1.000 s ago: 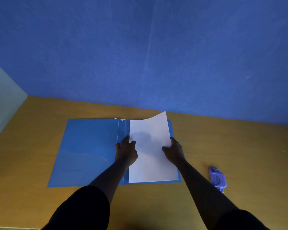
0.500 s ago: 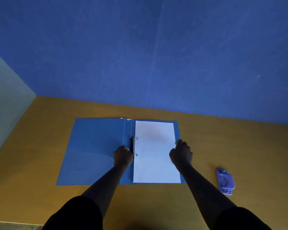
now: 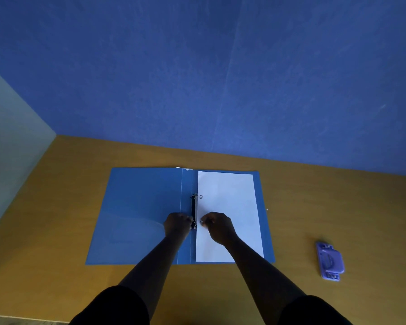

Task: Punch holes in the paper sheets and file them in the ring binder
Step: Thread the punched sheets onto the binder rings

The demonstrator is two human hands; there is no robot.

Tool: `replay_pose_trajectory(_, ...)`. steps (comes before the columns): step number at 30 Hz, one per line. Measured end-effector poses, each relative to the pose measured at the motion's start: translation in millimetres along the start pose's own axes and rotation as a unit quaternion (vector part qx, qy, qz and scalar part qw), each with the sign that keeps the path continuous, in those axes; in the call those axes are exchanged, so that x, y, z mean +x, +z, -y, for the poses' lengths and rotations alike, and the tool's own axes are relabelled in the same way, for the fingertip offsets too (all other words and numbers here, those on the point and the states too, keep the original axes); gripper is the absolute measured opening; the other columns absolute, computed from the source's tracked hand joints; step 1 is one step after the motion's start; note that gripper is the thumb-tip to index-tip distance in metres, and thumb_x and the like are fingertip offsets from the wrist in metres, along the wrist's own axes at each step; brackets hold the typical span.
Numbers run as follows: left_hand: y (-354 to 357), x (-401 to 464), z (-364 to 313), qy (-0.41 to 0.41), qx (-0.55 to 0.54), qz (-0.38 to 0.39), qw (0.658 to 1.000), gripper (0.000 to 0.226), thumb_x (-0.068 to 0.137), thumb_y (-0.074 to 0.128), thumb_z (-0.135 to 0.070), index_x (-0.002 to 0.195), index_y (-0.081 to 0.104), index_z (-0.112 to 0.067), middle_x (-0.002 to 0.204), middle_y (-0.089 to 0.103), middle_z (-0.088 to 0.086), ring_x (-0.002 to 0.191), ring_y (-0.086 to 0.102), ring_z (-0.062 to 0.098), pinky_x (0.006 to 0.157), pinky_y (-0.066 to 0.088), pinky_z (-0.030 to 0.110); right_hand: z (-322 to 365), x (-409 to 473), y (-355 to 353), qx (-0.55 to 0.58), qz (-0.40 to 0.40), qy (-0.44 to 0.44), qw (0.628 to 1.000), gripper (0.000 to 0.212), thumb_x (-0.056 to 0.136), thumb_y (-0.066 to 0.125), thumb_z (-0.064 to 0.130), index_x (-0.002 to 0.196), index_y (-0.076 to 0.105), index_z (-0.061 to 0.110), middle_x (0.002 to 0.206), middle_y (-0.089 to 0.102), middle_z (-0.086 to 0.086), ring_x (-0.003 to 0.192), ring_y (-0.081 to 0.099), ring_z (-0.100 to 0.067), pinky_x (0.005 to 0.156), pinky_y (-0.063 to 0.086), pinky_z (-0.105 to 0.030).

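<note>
On the far left we see a pale wall panel [image 3: 7, 146] meeting the yellow-brown table [image 3: 56, 207]; on that table the blue ring binder [image 3: 136, 214] lies open and flat. Our left hand [image 3: 176, 224] sits curled on the binder's spine, its fingers closed against the near end of the black ring mechanism [image 3: 193, 211]; just across it our right hand [image 3: 217, 227] rests on the white paper sheet [image 3: 230, 200], fingertips pinched at the lower ring; whether they clasp the ring itself we cannot tell. The sheet lies on the binder's right cover, its holes at the rings; well apart to the right the purple hole punch [image 3: 329, 260] lies on the table.
</note>
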State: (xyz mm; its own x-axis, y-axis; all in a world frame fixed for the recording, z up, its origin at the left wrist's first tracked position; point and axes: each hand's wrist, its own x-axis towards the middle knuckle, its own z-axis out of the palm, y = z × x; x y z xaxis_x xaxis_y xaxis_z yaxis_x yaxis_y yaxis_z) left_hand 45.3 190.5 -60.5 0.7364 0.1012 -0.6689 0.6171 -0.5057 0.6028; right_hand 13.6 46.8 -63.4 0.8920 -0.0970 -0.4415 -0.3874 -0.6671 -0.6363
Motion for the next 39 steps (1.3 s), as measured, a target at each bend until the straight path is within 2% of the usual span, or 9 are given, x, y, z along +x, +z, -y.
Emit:
replay_pose_trajectory(6, 2.9, -11.6, -10.9, 0.057, 0.11, -0.005, 0.992, 0.012, 0.079, 0.057, -0.003, 0.071, 0.063, 0.003, 0.063, 0.054, 0.013, 0.082, 0.066, 0.031, 0.073, 0.045, 0.028, -3.6, 6.5, 5.8, 0.029, -0.03, 0.034, 0.999, 0.012, 0.089, 0.063, 0.018, 0.094, 0.074, 0.017, 0.101, 0.074, 0.003, 0.097, 0.066, -0.013, 0.067, 0.037, -0.008)
replay_pose_trajectory(14, 6.4, -1.8, -3.8, 0.064, 0.085, -0.073, 0.992, 0.034, 0.074, 0.078, -0.028, 0.051, 0.062, -0.009, 0.051, 0.058, 0.005, 0.05, 0.053, 0.016, 0.048, 0.034, 0.018, -5.9, 12.3, 17.7, -0.007, -0.033, 0.067, 0.997, 0.029, 0.091, 0.055, 0.046, 0.099, 0.065, 0.021, 0.099, 0.071, 0.001, 0.095, 0.065, -0.021, 0.082, 0.055, -0.038)
replay_pose_trajectory(18, 4.1, -4.3, -6.6, 0.062, 0.087, -0.069, 0.992, 0.035, 0.076, 0.076, -0.03, 0.057, 0.066, -0.002, 0.062, 0.067, 0.014, 0.057, 0.059, 0.023, 0.057, 0.043, 0.024, -0.6, 14.1, 12.6, -0.019, -0.014, 0.058, 0.998, 0.033, 0.092, 0.054, 0.046, 0.099, 0.065, 0.016, 0.101, 0.071, -0.004, 0.097, 0.064, -0.024, 0.082, 0.054, -0.037)
replay_pose_trajectory(23, -2.3, -11.3, -14.4, 0.05, 0.1, -0.056, 0.992, 0.042, 0.079, 0.073, -0.029, 0.048, 0.05, -0.012, 0.05, 0.051, 0.0, 0.059, 0.053, 0.019, 0.057, 0.036, 0.022, 5.8, 11.5, 8.6, -0.042, 0.004, 0.042, 0.998, 0.034, 0.094, 0.05, 0.043, 0.095, 0.064, 0.013, 0.101, 0.069, -0.005, 0.098, 0.064, -0.024, 0.08, 0.05, -0.032)
replay_pose_trajectory(26, -4.4, -15.7, -16.3, 0.07, 0.104, -0.051, 0.991, 0.025, 0.08, 0.069, -0.022, 0.06, 0.063, -0.008, 0.061, 0.063, 0.005, 0.065, 0.059, 0.021, 0.059, 0.04, 0.023, 6.1, 9.8, 3.4, -0.06, 0.002, 0.032, 0.998, 0.026, 0.092, 0.051, 0.035, 0.098, 0.064, 0.013, 0.105, 0.068, -0.004, 0.102, 0.064, -0.024, 0.082, 0.051, -0.031)
replay_pose_trajectory(31, 1.7, -21.5, -12.8, 0.149, 0.111, -0.083, 0.979, 0.03, 0.075, 0.07, -0.017, 0.049, 0.057, -0.011, 0.047, 0.056, -0.004, 0.046, 0.05, 0.008, 0.051, 0.034, 0.018, 7.9, 6.5, -7.9, -0.079, -0.014, 0.002, 0.997, 0.02, 0.093, 0.051, 0.018, 0.102, 0.067, 0.01, 0.108, 0.068, -0.007, 0.103, 0.064, -0.024, 0.085, 0.05, -0.027)
replay_pose_trajectory(33, 8.3, -23.7, -9.0, 0.199, 0.13, -0.079, 0.968, 0.025, 0.077, 0.071, -0.02, 0.057, 0.06, -0.01, 0.055, 0.06, 0.003, 0.052, 0.055, 0.014, 0.058, 0.039, 0.02, 8.1, 6.4, -10.7, -0.093, -0.027, -0.033, 0.995, 0.017, 0.094, 0.053, 0.015, 0.101, 0.068, 0.009, 0.108, 0.069, -0.007, 0.101, 0.066, -0.022, 0.083, 0.05, -0.022)
replay_pose_trajectory(35, 14.0, -27.9, -6.7, 0.233, 0.158, -0.072, 0.957, 0.012, 0.083, 0.069, -0.024, 0.085, 0.074, -0.013, 0.082, 0.07, 0.007, 0.073, 0.067, 0.017, 0.068, 0.048, 0.022, 9.3, 4.7, -13.8, -0.066, -0.037, -0.033, 0.997, 0.016, 0.095, 0.055, 0.017, 0.106, 0.065, 0.011, 0.107, 0.069, -0.006, 0.097, 0.068, -0.02, 0.082, 0.052, -0.022)
replay_pose_trajectory(39, 18.9, -32.4, -4.1, 0.253, 0.242, -0.065, 0.934, 0.027, 0.092, 0.059, -0.027, 0.117, 0.067, -0.022, 0.113, 0.06, 0.007, 0.097, 0.066, 0.021, 0.082, 0.055, 0.03, 14.2, -0.5, -18.9, -0.062, -0.047, -0.045, 0.996, 0.033, 0.095, 0.055, 0.024, 0.128, 0.051, 0.022, 0.114, 0.069, -0.006, 0.101, 0.068, -0.022, 0.084, 0.057, -0.033)
